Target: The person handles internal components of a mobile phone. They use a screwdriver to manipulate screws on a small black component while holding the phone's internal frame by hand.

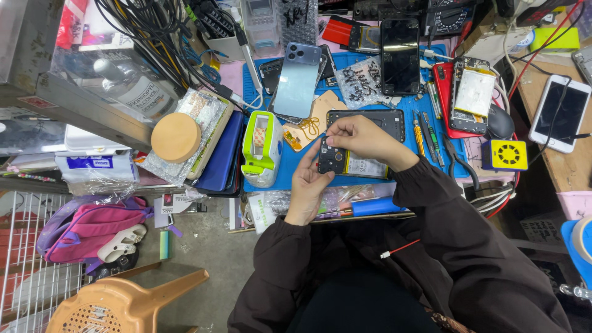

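Around the blue mat [370, 61]: a dark phone screen [399, 55] stood at its top, a white-framed phone screen [560, 114] lay well right, and a white-labelled clear bottle [132, 89] lay far left

A cluttered bench [370, 184] covered by a blue work mat [290, 172] fills the upper middle of the view, with a tangle of black cables [154, 31] hanging over its far left corner and a second, bare wooden bench [570, 166] standing just beside it on the right. Below the bench lies a grey concrete floor [209, 246], where an orange plastic stool [117, 305] stands near a white wire rack [24, 271] at the left edge. A metal shelf [74, 105] juts out at upper left, and the light is bright and even.
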